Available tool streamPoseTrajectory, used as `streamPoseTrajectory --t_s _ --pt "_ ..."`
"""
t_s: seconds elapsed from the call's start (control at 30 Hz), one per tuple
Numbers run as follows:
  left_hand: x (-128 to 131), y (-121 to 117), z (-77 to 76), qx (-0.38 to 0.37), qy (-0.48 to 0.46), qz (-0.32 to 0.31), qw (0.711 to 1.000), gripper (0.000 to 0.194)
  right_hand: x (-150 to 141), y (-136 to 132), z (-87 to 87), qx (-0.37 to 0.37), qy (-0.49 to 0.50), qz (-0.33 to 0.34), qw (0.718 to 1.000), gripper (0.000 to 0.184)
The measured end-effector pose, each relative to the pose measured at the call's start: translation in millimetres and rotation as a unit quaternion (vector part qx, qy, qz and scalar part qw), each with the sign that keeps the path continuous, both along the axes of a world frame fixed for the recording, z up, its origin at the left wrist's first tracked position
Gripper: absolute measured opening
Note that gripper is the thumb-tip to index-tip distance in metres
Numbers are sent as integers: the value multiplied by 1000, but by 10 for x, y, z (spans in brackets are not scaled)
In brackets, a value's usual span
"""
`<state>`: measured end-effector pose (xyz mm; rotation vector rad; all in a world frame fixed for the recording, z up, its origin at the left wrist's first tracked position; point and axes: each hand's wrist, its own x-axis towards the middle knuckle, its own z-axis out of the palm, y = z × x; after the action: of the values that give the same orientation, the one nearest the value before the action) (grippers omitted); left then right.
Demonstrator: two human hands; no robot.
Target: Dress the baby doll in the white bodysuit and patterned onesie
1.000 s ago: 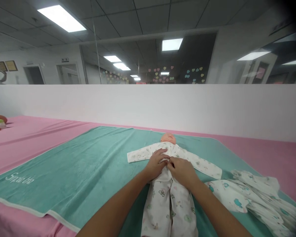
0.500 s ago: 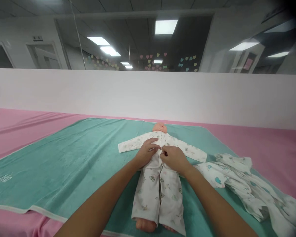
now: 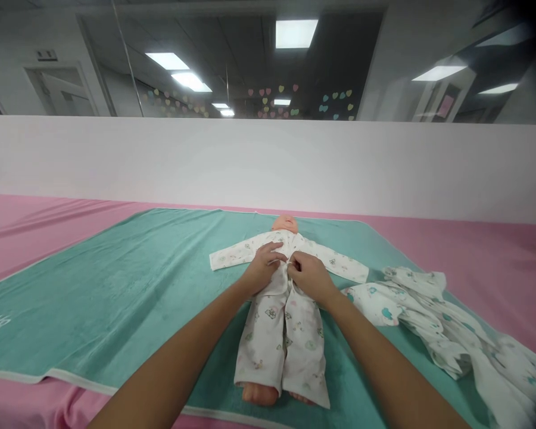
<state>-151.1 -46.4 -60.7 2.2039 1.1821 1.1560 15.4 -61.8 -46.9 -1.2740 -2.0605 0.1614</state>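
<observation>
A baby doll point(image 3: 284, 224) lies on its back, head away from me, in a white long-sleeved baby shirt point(image 3: 232, 255) with small printed figures. Matching trousers point(image 3: 259, 345) cover its legs, and a foot point(image 3: 259, 394) shows below the hem. Over the chest, my left hand point(image 3: 263, 269) pinches the shirt's front edge, its upper fingers slightly apart. Close on its right, my right hand point(image 3: 310, 275) is closed on the same front opening, thumb and forefinger together. Whatever fastening lies between the fingertips is too small and hidden to make out.
The doll lies on a green towel point(image 3: 116, 286) spread over a pink sheet point(image 3: 482, 268). Crumpled white baby clothes point(image 3: 429, 322) with green prints lie to the right. Behind stands a low white wall point(image 3: 250, 167) with a reflective glass panel point(image 3: 232, 53) above it.
The view has tilted down slightly, so everything sits a little higher and further left in the picture. Both hands stay at the shirt's front, with only slight finger movement.
</observation>
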Motion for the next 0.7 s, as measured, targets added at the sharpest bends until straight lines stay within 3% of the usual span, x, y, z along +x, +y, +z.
streamPoseTrajectory --t_s 0.17,0.33,0.57,0.63,0.7 --pt "20 -44 52 -32 -10 2 999 27 -6 12 -42 19 38 4 999 16" --pt "48 -105 91 -68 -23 -1 997 28 6 49 -101 1 90 -51 995 15" --pt "46 -119 71 -3 -20 35 999 16 106 132 -152 -1 146 -76 986 16" --pt "32 -102 67 17 -13 51 998 15 286 237 -189 -14 169 -125 978 17" --pt "6 -79 62 25 -13 70 997 14 552 362 -249 -39 174 -215 960 19"
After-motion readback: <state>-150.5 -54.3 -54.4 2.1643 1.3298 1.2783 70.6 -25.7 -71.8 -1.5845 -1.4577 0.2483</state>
